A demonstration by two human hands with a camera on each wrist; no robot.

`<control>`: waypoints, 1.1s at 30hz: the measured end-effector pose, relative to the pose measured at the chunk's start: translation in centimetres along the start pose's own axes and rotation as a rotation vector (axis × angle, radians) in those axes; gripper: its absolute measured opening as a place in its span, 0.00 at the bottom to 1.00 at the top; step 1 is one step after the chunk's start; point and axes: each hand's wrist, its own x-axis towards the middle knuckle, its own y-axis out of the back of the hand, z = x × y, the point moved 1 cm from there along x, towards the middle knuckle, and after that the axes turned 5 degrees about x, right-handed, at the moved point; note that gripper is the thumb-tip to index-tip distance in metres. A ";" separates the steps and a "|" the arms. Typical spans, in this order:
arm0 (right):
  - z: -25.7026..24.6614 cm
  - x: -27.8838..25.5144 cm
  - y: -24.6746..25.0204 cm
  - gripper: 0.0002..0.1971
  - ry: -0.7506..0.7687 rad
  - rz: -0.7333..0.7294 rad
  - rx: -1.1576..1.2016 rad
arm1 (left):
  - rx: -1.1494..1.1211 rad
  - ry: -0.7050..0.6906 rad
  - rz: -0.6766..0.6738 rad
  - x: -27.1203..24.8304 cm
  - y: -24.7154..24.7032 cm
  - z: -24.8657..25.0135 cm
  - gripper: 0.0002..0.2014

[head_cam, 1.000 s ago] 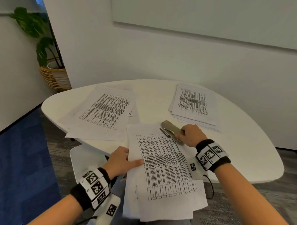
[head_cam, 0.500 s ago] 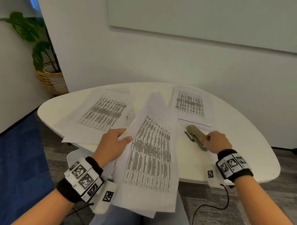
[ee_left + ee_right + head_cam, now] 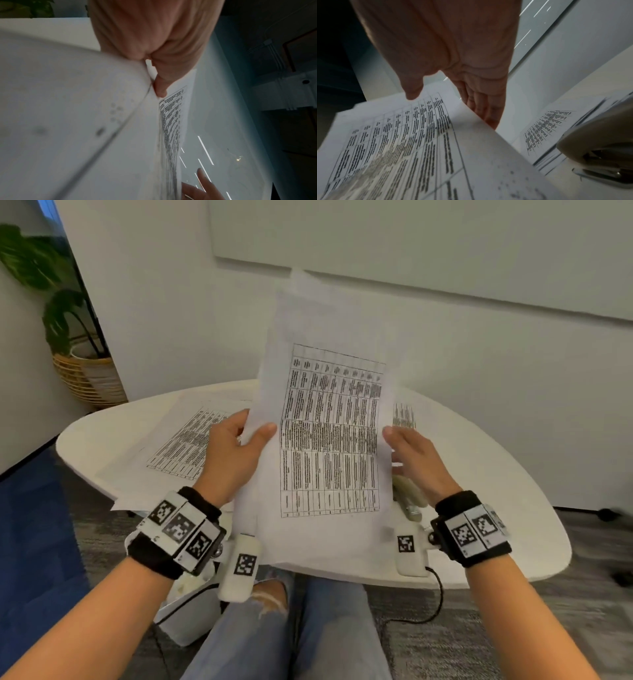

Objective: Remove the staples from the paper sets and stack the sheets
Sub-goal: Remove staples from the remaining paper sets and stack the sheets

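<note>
A stapled paper set (image 3: 329, 440) with a printed table stands upright in the air over the near edge of the white table (image 3: 496, 508). My left hand (image 3: 239, 446) pinches its left edge, thumb in front and fingers behind; the left wrist view shows the thumb (image 3: 161, 86) pressed on the sheets (image 3: 68, 108). At the set's right edge is my right hand (image 3: 411, 453), open with straight fingers; in the right wrist view this hand (image 3: 462, 67) has its thumb over the page (image 3: 402, 148) and its fingers behind. A beige staple tool (image 3: 409, 498) lies on the table under the right hand, also close by (image 3: 599, 148).
A spread of printed sheets (image 3: 185, 440) lies on the table's left side. Another paper stack (image 3: 404, 416) lies at the back right, mostly hidden by the raised set. A potted plant (image 3: 68, 337) in a wicker basket stands on the floor at far left. A wall is behind the table.
My left hand has lifted the paper set off the table and turned it upright. My right hand has let go of the staple tool and come up to the set's right edge.
</note>
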 end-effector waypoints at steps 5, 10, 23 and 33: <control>0.1 -0.1 -0.1 0.21 0.047 0.070 0.215 | -0.016 -0.051 0.018 0.3 -0.8 0.3 0.07; -0.6 -0.1 1.9 0.17 0.157 0.243 0.188 | 0.123 -0.131 -0.059 2.3 -3.9 0.0 0.09; 6.2 -1.7 13.7 0.15 0.010 0.943 0.114 | 1.083 -0.213 -0.956 3.8 -17.0 -7.2 0.26; 7.0 -1.8 14.4 0.12 0.080 1.054 0.128 | 1.087 -0.544 -1.024 4.9 -24.4 -6.5 0.28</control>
